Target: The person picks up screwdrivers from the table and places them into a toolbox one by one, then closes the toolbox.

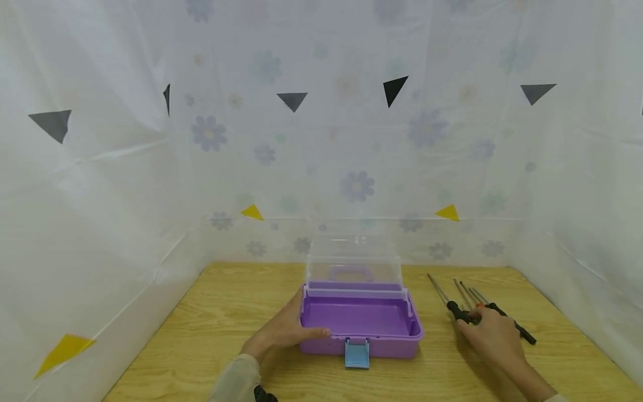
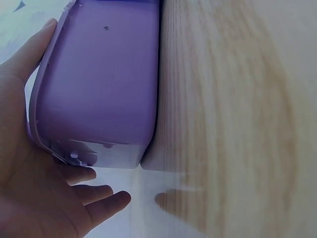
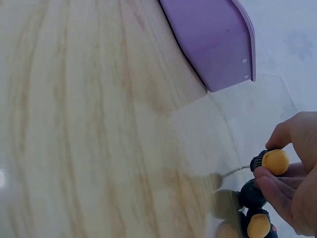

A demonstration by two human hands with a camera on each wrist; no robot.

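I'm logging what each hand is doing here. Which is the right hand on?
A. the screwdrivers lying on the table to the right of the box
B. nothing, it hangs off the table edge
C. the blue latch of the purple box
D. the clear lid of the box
A: the right hand lies over the handles of the screwdrivers, its fingers curled round them, while the left hand rests against the purple box.
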